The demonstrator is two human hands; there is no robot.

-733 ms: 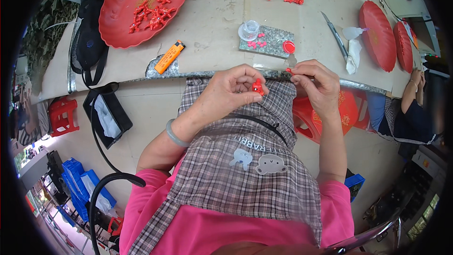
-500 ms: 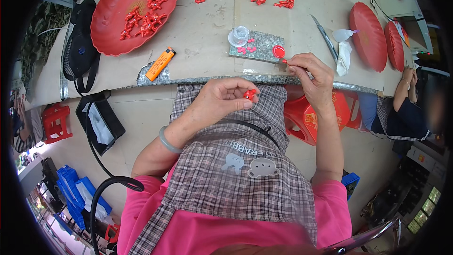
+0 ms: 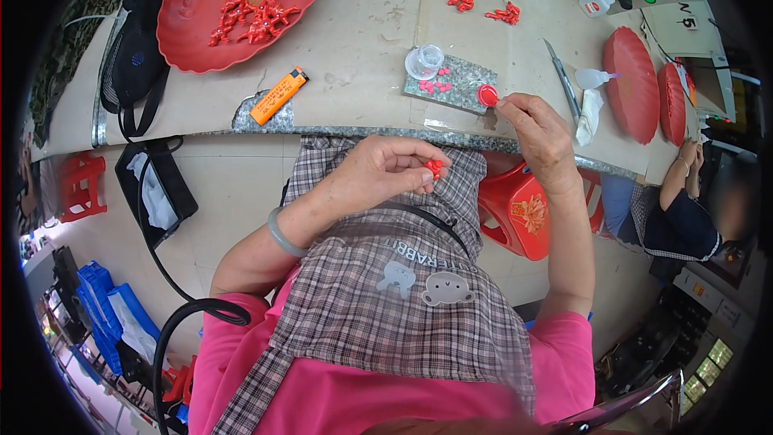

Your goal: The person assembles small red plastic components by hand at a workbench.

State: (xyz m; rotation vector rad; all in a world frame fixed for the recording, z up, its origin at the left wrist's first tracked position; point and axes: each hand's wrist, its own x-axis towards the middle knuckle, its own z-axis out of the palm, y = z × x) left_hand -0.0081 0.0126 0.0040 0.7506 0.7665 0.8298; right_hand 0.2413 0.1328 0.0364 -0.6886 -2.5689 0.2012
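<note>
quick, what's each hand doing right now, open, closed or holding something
Left hand: closed on a small red piece.
Right hand: by the round red dish; whether it grips anything cannot be told.

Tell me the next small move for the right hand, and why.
Probably bring the right hand's fingertips down to the small round red dish. They are pinched together right beside it on the stone slab, while the left hand holds a small red piece away from the slab. Whether the right fingertips grip anything can't be made out.
</note>
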